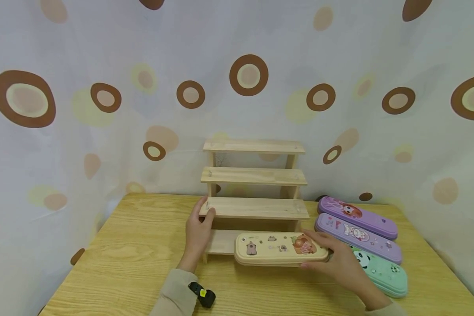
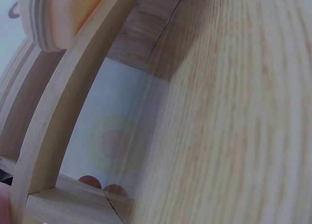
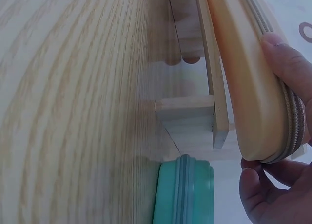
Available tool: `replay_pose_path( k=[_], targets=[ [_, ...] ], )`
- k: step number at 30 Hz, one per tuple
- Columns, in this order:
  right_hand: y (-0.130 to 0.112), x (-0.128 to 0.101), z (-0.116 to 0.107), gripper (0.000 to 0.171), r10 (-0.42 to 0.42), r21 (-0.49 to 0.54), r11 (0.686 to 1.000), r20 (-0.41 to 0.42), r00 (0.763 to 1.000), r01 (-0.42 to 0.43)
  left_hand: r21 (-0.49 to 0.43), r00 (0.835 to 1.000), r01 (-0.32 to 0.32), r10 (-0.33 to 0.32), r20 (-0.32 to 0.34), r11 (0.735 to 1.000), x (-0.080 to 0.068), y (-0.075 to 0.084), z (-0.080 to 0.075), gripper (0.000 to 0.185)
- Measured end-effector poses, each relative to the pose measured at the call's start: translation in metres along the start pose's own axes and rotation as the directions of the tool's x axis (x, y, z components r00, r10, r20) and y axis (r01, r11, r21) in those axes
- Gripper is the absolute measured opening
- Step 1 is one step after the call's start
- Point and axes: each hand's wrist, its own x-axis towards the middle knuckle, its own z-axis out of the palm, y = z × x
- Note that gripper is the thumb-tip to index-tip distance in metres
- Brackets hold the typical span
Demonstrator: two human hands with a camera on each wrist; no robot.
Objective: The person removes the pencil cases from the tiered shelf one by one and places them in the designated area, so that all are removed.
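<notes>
A stepped wooden shelf (image 1: 254, 175) with several tiers stands at the back of the table (image 1: 134, 259). My left hand (image 1: 199, 230) grips its left side, thumb and fingers curled round the end of the second tier. My right hand (image 1: 337, 259) holds the right end of a cream zip pencil case (image 1: 278, 249), which lies across the lowest tier. In the right wrist view my fingers (image 3: 287, 63) curl round the cream case (image 3: 248, 83) beside the shelf's board (image 3: 209, 68). The left wrist view shows the shelf frame (image 2: 58, 121) close up, my hand hidden.
Three more pencil cases lie in a row on the right: a purple one (image 1: 357, 216), a lilac one (image 1: 359, 237) and a mint green one (image 1: 381, 270), the green case (image 3: 184, 191) just under my right hand. A spotted curtain (image 1: 102, 96) backs the table.
</notes>
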Motion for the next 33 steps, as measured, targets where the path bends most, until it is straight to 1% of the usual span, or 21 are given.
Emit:
replay_pose_path(
  k=[4,8,13,19,23,26,33],
  targets=[
    [0.001,-0.005,-0.007,0.079,0.010,-0.008,1.000,-0.012,1.000,-0.010,0.002,1.000,0.001,-0.001,-0.003,1.000,0.000,-0.001,0.000,0.049],
    [0.002,-0.011,-0.015,0.079,0.042,-0.024,0.999,-0.023,0.999,-0.042,0.001,1.000,0.008,-0.008,-0.003,1.000,0.000,-0.001,-0.001,0.048],
    [0.002,-0.021,-0.026,0.080,0.108,-0.032,0.994,-0.025,0.994,-0.109,-0.002,1.000,0.016,-0.016,-0.001,1.000,-0.001,0.001,-0.001,0.049],
    [0.005,-0.032,-0.039,0.083,0.182,-0.071,0.980,-0.031,0.983,-0.184,-0.006,1.000,0.020,-0.020,0.002,1.000,-0.002,0.002,-0.001,0.048],
    [0.009,-0.039,-0.046,0.085,0.220,-0.068,0.973,-0.025,0.975,-0.221,-0.004,1.000,0.016,-0.016,0.005,1.000,-0.002,0.002,-0.001,0.048],
    [0.011,-0.044,-0.052,0.086,0.239,-0.063,0.969,-0.025,0.971,-0.240,-0.005,1.000,0.018,-0.018,0.008,1.000,-0.002,0.002,-0.001,0.048],
    [0.018,-0.056,-0.064,0.085,0.261,-0.128,0.956,-0.043,0.964,-0.264,-0.003,1.000,0.020,-0.020,0.008,1.000,-0.003,0.004,0.000,0.048]
  ],
)
